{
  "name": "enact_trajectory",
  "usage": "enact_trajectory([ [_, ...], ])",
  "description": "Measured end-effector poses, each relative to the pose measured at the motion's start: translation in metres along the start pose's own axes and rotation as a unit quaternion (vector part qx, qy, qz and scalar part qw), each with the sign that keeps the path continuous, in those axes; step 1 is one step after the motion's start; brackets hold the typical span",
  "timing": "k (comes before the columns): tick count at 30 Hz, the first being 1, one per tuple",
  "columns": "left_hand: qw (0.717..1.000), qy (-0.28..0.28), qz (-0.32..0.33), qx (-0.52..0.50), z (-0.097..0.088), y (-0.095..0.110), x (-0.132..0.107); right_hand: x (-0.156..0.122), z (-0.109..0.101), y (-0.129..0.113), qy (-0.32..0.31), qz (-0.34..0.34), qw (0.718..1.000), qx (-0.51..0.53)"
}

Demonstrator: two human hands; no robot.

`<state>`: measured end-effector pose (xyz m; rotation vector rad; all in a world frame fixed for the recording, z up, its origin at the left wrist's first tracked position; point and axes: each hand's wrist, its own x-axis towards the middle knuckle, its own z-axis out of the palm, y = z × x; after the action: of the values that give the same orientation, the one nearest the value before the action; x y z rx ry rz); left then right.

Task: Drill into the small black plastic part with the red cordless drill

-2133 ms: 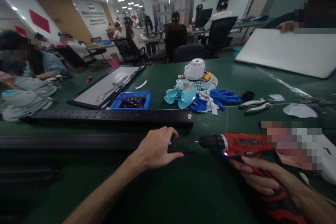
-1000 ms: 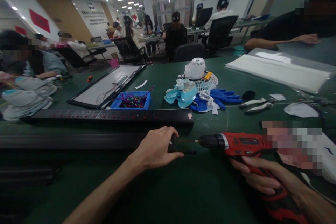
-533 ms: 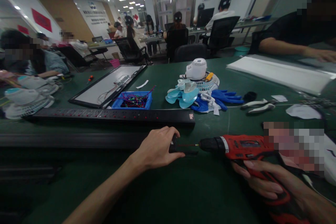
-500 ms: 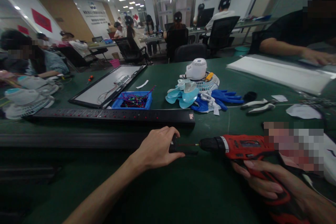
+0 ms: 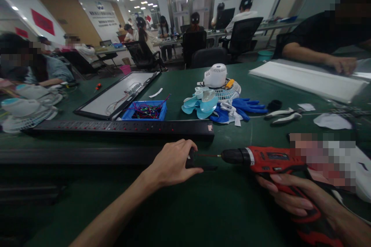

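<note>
My right hand [image 5: 290,197] is wrapped round the handle of a red and black cordless drill [image 5: 272,159]. The drill lies level, its long thin bit [image 5: 210,156] aimed left at the end of a long black bar [image 5: 116,156]. My left hand [image 5: 174,162] grips that end of the bar, thumb in front and fingers over the top. Whether the bit's tip touches the bar I cannot tell. Behind the bar lies a black power strip [image 5: 127,126] with a row of sockets and small red marks.
Behind the strip are a blue tray [image 5: 165,111] of wires, a framed panel [image 5: 116,92], light-blue fan blades [image 5: 199,104], a white fan [image 5: 216,76] and blue gloves [image 5: 246,108]. Pliers [image 5: 285,117] lie at right. Across the table a co-worker's hand [image 5: 342,63] rests by a white panel [image 5: 307,79].
The drill has shifted very slightly right of my left hand. My left hand keeps its hold on the bar. The whole view has moved a little.
</note>
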<state>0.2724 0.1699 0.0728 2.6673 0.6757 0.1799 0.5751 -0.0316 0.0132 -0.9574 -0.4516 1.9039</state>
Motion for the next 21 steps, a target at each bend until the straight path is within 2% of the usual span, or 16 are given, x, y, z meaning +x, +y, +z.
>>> enact_trajectory([
  [21,1.000,0.001,0.003,0.000,0.0011,-0.0003,0.0003,0.0023,0.0094,-0.0037,0.014,0.001,1.000,-0.023],
])
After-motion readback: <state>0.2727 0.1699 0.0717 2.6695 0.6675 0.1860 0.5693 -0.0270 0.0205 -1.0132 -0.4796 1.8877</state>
